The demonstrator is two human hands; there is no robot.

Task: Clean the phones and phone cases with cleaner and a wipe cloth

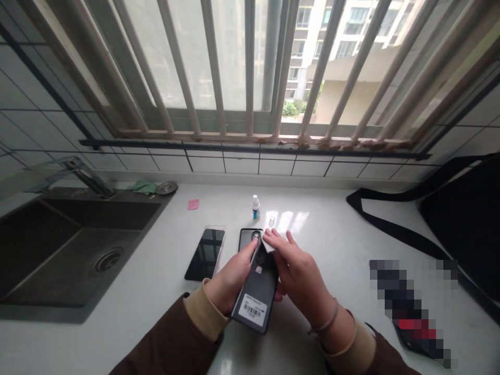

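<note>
Head view, sole view. Left hand (231,278): part-curled round the left long edge of the held phone (260,291), thumb laid up along its top end; grip closed on it. Right hand (299,265): fingers nearly straight and close together, pressing a white wipe (269,242) at the phone's top right corner; one fingertip shows lower, by the right long edge. Held phone tilted, back up, over the middle of the countertop (324,213), barcode label (252,308) at its lower end.

Counts: one held phone, one label, one wipe. One dark flat item (245,238) behind the held phone, perhaps a case; mostly covered, so not certain. One second phone (205,253), screen up, in a clear case, between sink (80,250) and left hand. One small white bottle (255,208), upright, toward the back edge; one clear cap (272,221) just right of it. One pink note (193,204), near the sink's back right corner. One green cloth (142,187) and one metal strainer (166,188) at the sink's back rim. One faucet (91,178). One black strap (385,221) at the right side. One pixelated item (416,317) to the near right.
</note>
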